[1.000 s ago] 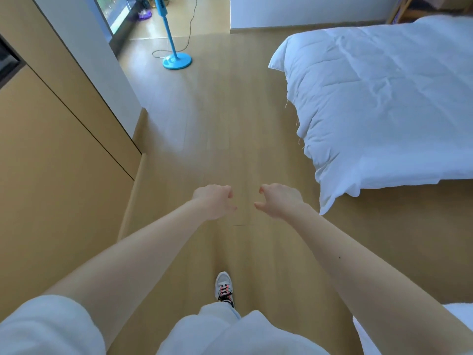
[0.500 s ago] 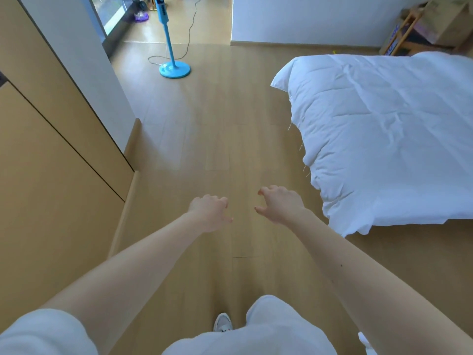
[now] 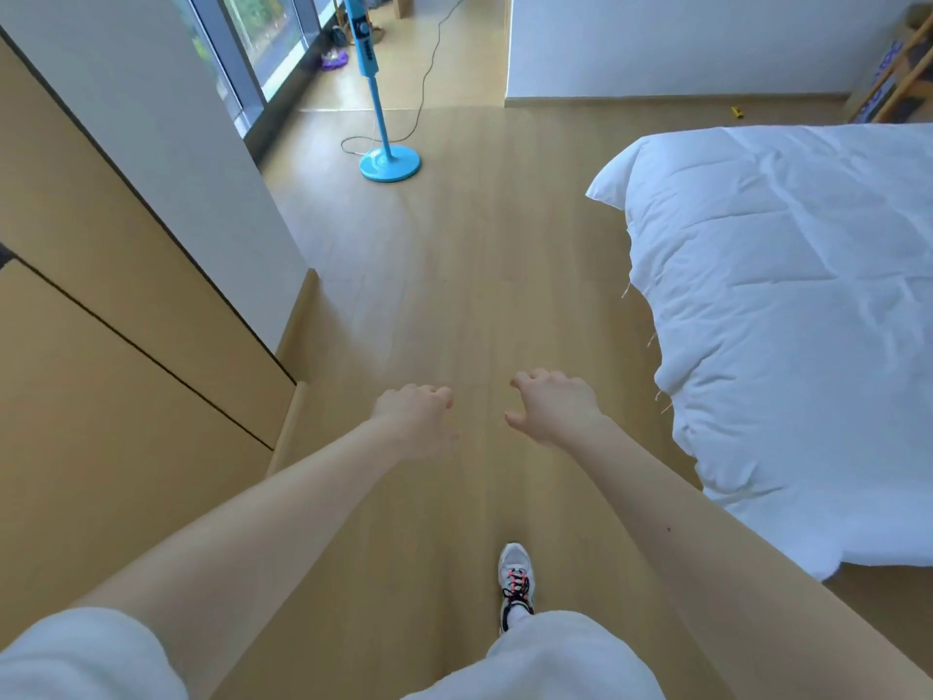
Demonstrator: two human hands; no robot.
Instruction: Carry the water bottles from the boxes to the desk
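No water bottle, box or desk shows in the head view. Both my arms stretch forward over the wooden floor (image 3: 454, 305). My left hand (image 3: 414, 416) is held out with loosely curled fingers and holds nothing. My right hand (image 3: 553, 406) is a little to its right, fingers loosely bent, thumb apart, also holding nothing. The two hands are apart and touch nothing.
A bed with a white quilt (image 3: 782, 320) fills the right side. Tan cabinet doors (image 3: 101, 346) line the left. A blue standing fan (image 3: 389, 164) with a cord stands ahead near the window (image 3: 262, 37). A wooden rack (image 3: 898, 78) stands far right. My shoe (image 3: 515, 578) is below.
The view has advanced along the floor and lifted: the fan and far wall show more. My right foot has stepped forward. Both hands stay held out and hold nothing.
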